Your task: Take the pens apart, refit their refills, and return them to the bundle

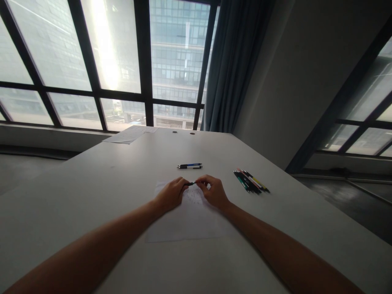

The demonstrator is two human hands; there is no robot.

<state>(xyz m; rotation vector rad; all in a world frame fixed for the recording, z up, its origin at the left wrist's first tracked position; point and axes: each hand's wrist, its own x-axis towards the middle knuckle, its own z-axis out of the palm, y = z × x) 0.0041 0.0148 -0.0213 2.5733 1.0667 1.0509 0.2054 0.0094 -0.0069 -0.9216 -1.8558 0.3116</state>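
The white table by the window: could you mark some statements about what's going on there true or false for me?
1. The left hand and right hand both hold a slim pen-like object. True.
2. The paper below the hands is unmarked. False: it bears dark scribbles.
3. The larger bunch of pens lies to the left of both hands. False: it lies to their right.
4. A smaller group of pens lies beyond the hands. True.
5. The curtain is bright red. False: it is a dark blue-grey.
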